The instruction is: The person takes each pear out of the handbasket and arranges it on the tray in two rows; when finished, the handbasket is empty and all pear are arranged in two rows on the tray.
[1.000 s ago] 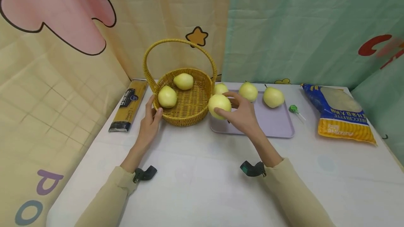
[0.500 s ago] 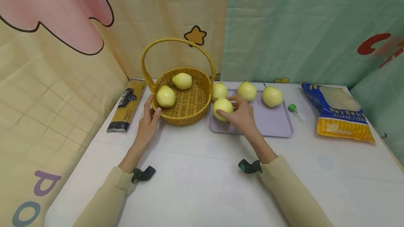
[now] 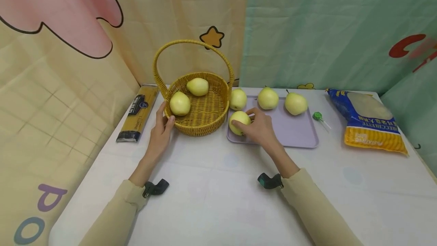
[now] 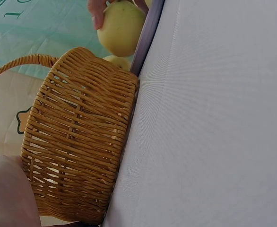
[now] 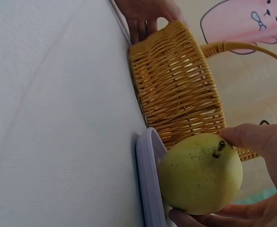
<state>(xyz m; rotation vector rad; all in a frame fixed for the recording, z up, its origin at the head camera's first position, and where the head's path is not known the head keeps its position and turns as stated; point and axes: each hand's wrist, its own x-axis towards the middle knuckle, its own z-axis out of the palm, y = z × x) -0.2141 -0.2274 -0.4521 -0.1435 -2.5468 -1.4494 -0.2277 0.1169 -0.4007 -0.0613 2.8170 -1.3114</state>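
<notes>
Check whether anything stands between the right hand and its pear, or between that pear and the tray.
Nothing visible does. The right hand directly grips the pear, which is at the left end of the tray. Another pear sits just behind, not underneath.

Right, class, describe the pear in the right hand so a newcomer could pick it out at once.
On the white table, find the wicker basket, then the lilac tray just to its right. Towards the tray's near left corner is a pale yellow-green pear. Unlike the other pears, it is gripped by the right hand.
</notes>
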